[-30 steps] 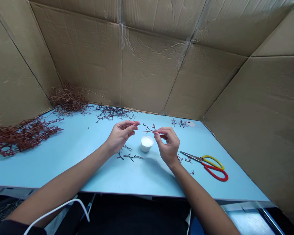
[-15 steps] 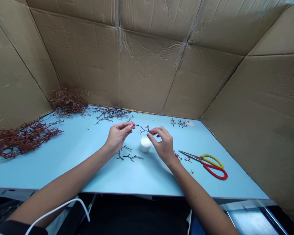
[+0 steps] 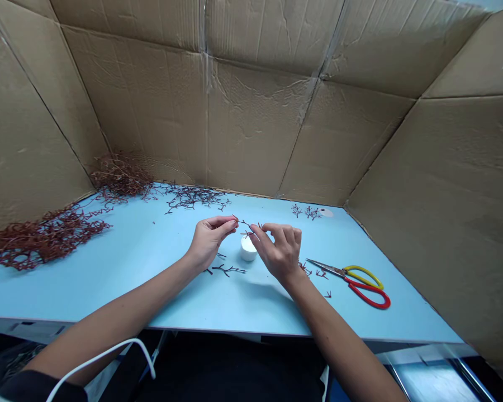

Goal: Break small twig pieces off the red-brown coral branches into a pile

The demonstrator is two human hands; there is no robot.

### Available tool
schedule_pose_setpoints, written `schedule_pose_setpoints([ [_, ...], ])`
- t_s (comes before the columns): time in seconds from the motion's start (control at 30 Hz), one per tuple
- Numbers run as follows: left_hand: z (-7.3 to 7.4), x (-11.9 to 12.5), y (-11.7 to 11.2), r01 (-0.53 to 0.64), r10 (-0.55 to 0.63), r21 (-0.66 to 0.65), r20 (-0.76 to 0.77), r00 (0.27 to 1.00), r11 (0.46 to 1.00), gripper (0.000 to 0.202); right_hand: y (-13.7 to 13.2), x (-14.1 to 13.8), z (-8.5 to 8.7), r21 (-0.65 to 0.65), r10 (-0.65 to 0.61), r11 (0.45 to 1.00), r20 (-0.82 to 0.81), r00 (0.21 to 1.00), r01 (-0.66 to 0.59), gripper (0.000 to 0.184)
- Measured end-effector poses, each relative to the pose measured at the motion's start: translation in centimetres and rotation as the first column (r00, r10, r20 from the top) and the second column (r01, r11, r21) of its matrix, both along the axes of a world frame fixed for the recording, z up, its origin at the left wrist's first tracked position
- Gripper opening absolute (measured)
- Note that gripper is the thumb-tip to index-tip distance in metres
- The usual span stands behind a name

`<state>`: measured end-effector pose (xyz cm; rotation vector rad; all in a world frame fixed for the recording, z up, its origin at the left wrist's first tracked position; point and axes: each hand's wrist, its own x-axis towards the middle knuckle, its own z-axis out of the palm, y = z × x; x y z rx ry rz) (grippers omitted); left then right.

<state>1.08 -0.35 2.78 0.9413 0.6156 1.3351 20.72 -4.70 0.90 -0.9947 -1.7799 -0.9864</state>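
Observation:
A small dark-red branching twig [image 3: 245, 226], coral-like, hangs in the air between my hands. My left hand [image 3: 210, 241] is shut on its near-left end, pinched between thumb and fingers. My right hand [image 3: 279, 252] pinches its other side with the fingertips, and part of the twig is hidden by those fingers. Just below the twig stands a small white cup [image 3: 248, 249] holding something white. It touches neither hand. A loose dark twig [image 3: 227, 271] lies on the table beneath my left wrist.
The pale blue table [image 3: 109, 290] is walled by cardboard sheets [image 3: 255, 123]. Heaps of dark-red branches [image 3: 46, 240] lie at the left, with more twigs [image 3: 193, 196] at the back. Scissors with red and yellow handles [image 3: 352, 282] lie at the right. A white cable [image 3: 104, 357] crosses my left forearm.
My hands have drawn closer together around the twig, and my right fingers now cover more of it. The cup and the scissors stay in place on the table.

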Motion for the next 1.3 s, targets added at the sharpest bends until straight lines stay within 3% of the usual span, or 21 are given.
schedule_pose_setpoints([
  [0.17,-0.1,0.1,-0.3,0.033,-0.032,0.008,-0.021,0.999,0.999,0.034,0.0,0.4,-0.2,-0.016,0.034,0.999,-0.028,0.999,-0.035,0.021],
  [0.33,-0.2,0.0,-0.2,0.058,-0.058,0.003,-0.013,0.998,0.998,0.032,0.2,0.2,0.4,-0.016,0.047,0.999,-0.222,0.974,-0.052,0.008],
  [0.47,-0.5,0.2,-0.4,0.163,-0.160,-0.085,0.045,0.986,0.983,0.036,0.3,-0.5,1.1,-0.002,0.153,0.985,-0.482,0.863,-0.175,0.005],
  [0.57,-0.8,0.5,-0.8,0.280,-0.274,-0.108,0.070,0.959,0.954,0.034,-0.2,-1.2,1.3,-0.026,0.205,0.963,-0.580,0.789,-0.269,0.008],
  [0.93,-1.2,0.7,-1.7,0.380,-0.377,-0.018,0.093,0.922,0.925,0.022,-1.3,-2.7,1.4,-0.058,0.290,0.921,-0.555,0.779,-0.385,0.016],
  [1.3,-1.1,0.9,-1.9,0.371,-0.359,-0.069,0.141,0.923,0.926,0.026,-1.4,-2.8,1.5,-0.072,0.286,0.922,-0.531,0.798,-0.379,0.016],
])
